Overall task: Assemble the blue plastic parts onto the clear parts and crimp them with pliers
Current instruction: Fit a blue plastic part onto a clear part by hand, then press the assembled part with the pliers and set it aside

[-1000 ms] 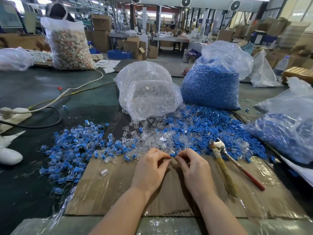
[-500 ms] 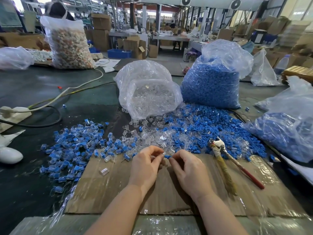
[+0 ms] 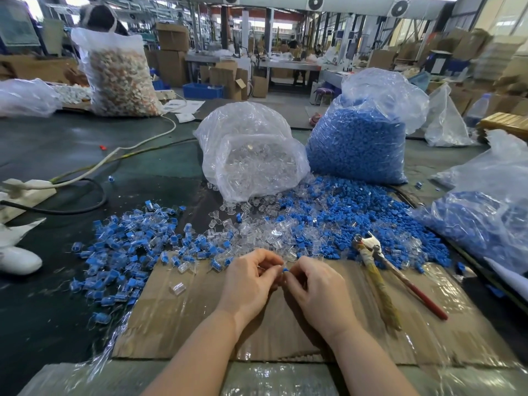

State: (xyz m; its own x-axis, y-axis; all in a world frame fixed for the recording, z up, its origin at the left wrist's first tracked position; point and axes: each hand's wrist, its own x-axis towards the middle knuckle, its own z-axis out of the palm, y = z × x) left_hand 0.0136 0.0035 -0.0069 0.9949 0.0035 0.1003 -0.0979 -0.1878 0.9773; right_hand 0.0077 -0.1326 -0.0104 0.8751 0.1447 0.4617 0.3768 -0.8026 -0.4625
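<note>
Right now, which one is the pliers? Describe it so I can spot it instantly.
Find the flat brown cardboard sheet under the hands. On its right side, at the edge of the loose blue plastic parts, lie the metal pliers. Only they have long handles, one red, one wrapped in yellowish tape.

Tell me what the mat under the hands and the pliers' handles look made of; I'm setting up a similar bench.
Mat: corrugated cardboard, brown with ribbing showing, under glossy clear film or tape that glints and wrinkles. Pliers: bare greyish metal head; one handle has a smooth red sleeve, probably plastic or rubber; the other is wrapped in something frayed and yellowish, perhaps tape or cloth.
</note>
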